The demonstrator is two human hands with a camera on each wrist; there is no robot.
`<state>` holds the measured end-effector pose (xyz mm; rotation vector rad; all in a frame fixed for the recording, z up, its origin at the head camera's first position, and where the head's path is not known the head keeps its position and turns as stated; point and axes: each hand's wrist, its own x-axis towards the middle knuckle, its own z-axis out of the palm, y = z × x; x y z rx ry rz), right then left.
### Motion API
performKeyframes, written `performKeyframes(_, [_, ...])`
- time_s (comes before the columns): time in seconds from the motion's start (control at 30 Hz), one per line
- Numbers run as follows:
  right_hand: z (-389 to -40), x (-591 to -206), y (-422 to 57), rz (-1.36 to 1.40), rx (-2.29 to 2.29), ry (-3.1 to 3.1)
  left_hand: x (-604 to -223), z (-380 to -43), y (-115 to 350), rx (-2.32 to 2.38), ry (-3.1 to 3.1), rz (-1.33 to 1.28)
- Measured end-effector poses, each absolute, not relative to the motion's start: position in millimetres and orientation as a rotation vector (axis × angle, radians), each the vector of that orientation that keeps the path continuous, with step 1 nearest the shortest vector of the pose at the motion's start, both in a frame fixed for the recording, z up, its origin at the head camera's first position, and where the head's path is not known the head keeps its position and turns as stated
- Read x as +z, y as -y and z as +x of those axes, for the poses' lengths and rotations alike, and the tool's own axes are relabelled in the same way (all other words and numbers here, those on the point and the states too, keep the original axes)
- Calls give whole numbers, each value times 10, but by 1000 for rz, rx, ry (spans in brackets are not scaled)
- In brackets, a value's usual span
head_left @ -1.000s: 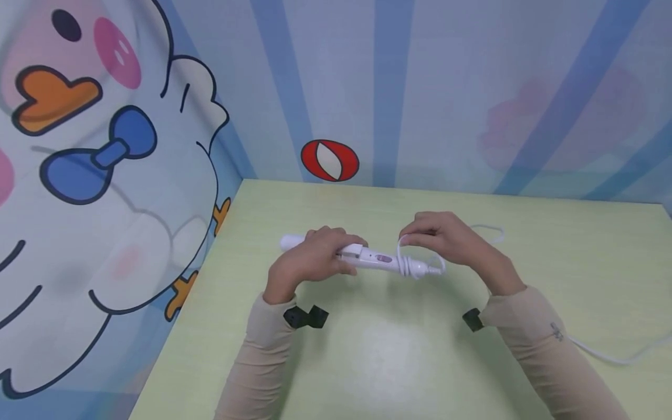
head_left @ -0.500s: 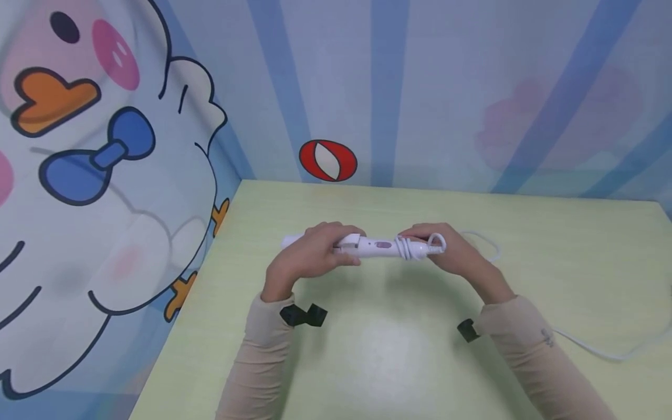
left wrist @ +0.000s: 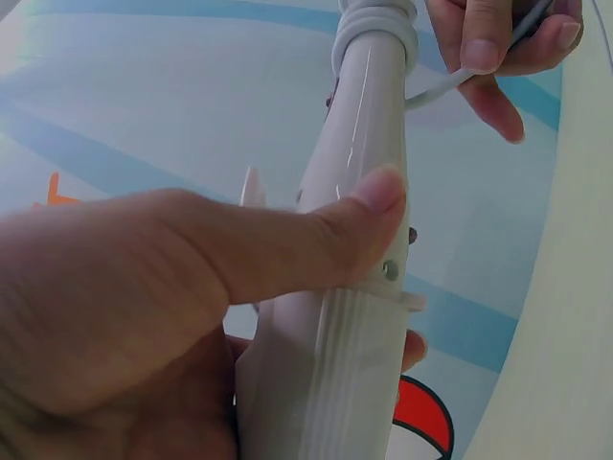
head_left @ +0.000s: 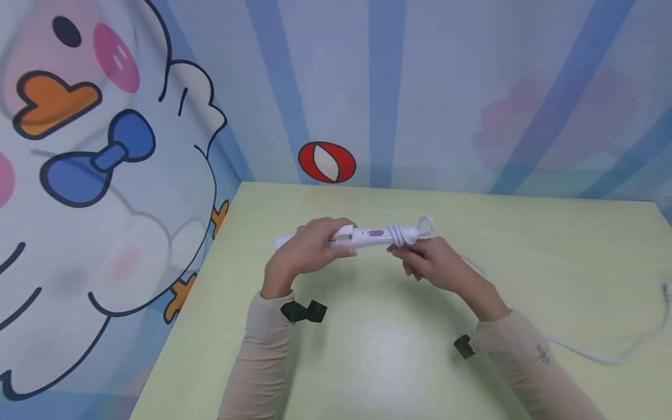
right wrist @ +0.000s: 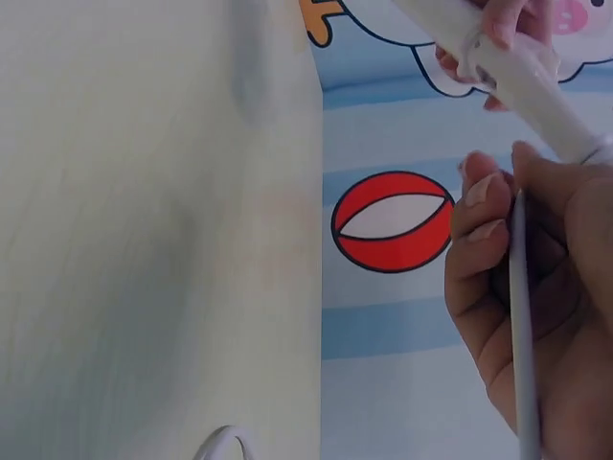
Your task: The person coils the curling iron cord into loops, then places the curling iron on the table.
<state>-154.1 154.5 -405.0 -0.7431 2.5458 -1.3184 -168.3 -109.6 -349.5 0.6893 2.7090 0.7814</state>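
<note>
My left hand (head_left: pixel 314 248) grips a white hair straightener (head_left: pixel 367 236) around its plate end and holds it level above the table. In the left wrist view its thumb (left wrist: pixel 326 235) lies across the white body. Several turns of white cord (head_left: pixel 401 234) wrap the handle's right end, with a small loop standing up at the tip. Just below those turns, my right hand (head_left: pixel 433 262) pinches the cord between thumb and fingers. The right wrist view shows the pinched cord (right wrist: pixel 520 316) running down along the palm.
More of the cord (head_left: pixel 604 357) trails across the pale table (head_left: pixel 388 361) to a plug (head_left: pixel 668 289) at the right edge. Behind the table stands a blue striped wall (head_left: pixel 436 105), and a wall with a cartoon bird (head_left: pixel 131 233) rises at the left.
My right hand has passed the cord from above the handle, behind it, to below it. The straightener has risen slightly in view, and the plug has come into sight.
</note>
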Motion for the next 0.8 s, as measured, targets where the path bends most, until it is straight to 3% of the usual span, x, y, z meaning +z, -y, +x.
performKeyframes(0.8, [-1342, -3763, -1369, -642, -953, -2689, -3483, -1618, 877, 544, -2913, 194])
